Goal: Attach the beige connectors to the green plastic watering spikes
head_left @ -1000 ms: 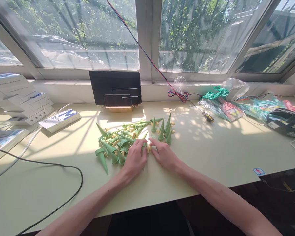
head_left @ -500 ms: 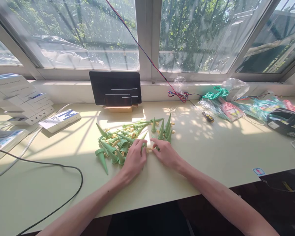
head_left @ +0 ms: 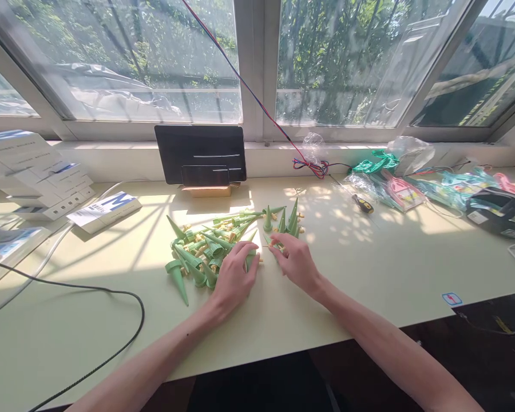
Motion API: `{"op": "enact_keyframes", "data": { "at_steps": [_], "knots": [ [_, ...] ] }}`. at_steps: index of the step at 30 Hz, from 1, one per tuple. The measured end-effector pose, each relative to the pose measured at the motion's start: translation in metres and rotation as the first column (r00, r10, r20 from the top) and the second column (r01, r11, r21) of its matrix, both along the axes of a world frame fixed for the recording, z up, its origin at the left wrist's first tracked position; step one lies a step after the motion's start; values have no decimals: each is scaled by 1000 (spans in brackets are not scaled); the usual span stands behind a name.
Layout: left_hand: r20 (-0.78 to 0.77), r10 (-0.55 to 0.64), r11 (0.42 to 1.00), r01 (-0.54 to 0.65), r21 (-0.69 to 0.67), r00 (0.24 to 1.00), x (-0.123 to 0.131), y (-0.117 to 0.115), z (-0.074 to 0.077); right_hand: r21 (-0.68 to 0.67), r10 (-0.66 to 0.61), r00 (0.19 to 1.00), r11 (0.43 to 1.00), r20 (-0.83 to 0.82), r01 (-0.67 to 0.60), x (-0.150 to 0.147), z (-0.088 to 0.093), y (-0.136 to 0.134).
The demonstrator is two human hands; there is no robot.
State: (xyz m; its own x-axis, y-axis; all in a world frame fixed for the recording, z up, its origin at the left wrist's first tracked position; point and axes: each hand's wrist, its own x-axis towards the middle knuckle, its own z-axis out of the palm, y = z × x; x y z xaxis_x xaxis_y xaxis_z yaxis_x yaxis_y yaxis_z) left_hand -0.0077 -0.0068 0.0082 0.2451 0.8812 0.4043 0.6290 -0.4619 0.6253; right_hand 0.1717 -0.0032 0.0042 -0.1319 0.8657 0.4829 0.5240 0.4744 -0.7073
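My left hand (head_left: pixel 235 273) is closed around a green plastic plant-watering spike (head_left: pixel 251 258) at the right edge of a loose pile. A small yellow valve pokes out beside its thumb. Just to the right, my right hand (head_left: pixel 297 263) has thumb and fingertips pinched together, with a small yellowish bit showing at the tips; what it belongs to is unclear. Directly behind that hand, several green spikes (head_left: pixel 292 218) stand upright on their wide ends, partly covered by its fingers. More green spikes (head_left: pixel 194 258) with yellow valves lie jumbled left of my left hand.
A tablet (head_left: pixel 199 146) with a phone leans on a stand by the window. White boxes (head_left: pixel 105 212) are at left, near a black cable (head_left: pixel 139 320). On the right lie a screwdriver (head_left: pixel 363 203), bagged items (head_left: pixel 401 191) and a black device (head_left: pixel 500 212).
My right hand has moved slightly right and away from the spike in my left hand, and its fingers have drawn together. My left hand stays almost in place.
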Motion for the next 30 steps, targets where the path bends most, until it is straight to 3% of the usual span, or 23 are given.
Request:
{"op": "enact_keyframes", "data": {
  "at_steps": [7, 30],
  "knots": [
    [152, -15, 999, 7, 50, 988, 1, -3, 5, 27, 63, 996, 998, -62, -61, -5, 5, -4],
    [165, 2, 1000, -3, 9, 986, 2, -4, 6, 24, 114, 993, 993, 24, -114, -5, 4, -4]
  ]
}}
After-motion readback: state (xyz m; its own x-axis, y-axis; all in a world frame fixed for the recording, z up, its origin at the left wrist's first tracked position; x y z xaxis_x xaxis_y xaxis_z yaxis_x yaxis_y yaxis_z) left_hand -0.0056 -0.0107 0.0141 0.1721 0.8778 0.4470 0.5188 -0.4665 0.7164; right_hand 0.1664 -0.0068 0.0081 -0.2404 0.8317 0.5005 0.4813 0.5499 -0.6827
